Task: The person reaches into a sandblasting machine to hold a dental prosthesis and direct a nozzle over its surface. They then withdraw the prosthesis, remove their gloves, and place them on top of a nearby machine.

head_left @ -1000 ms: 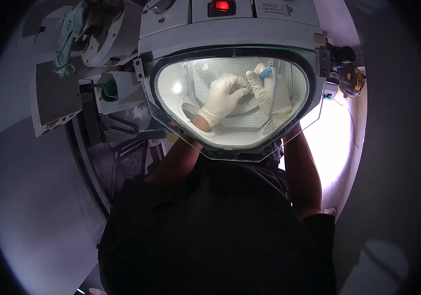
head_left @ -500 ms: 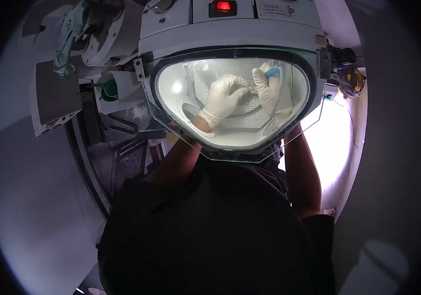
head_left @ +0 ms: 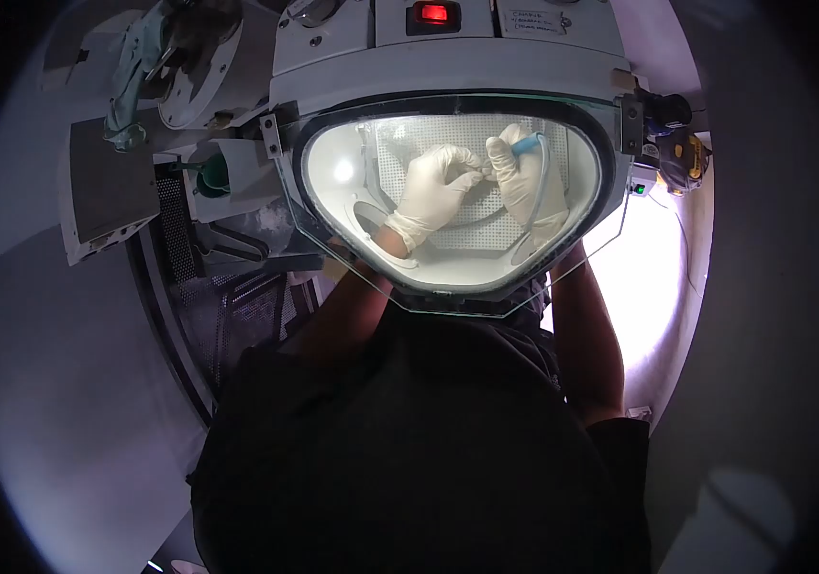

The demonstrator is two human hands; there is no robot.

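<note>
Behind the window of a lit blasting cabinet (head_left: 448,91) are both my hands in white gloves. My right hand (head_left: 532,187) is closed around a blue-ended blasting pen (head_left: 526,143), and a grey hose (head_left: 545,172) bends from its blue end down past the wrist. Left of it, my left hand (head_left: 433,191) has its thumb and fingers pinched together near the pen's tip side. Whatever small piece it grips is too small to make out. Below both hands lies a perforated white grid floor (head_left: 486,234).
A red lit switch (head_left: 431,12) and a handwritten label (head_left: 538,21) are on the cabinet's top. At left stand a white container with a green scoop (head_left: 211,176) and a grey panel (head_left: 113,187). A yellow-and-black tool (head_left: 685,163) hangs at right.
My right hand and the pen have shifted slightly left, and the hose now curves more sharply at the top. My left hand stays almost in place.
</note>
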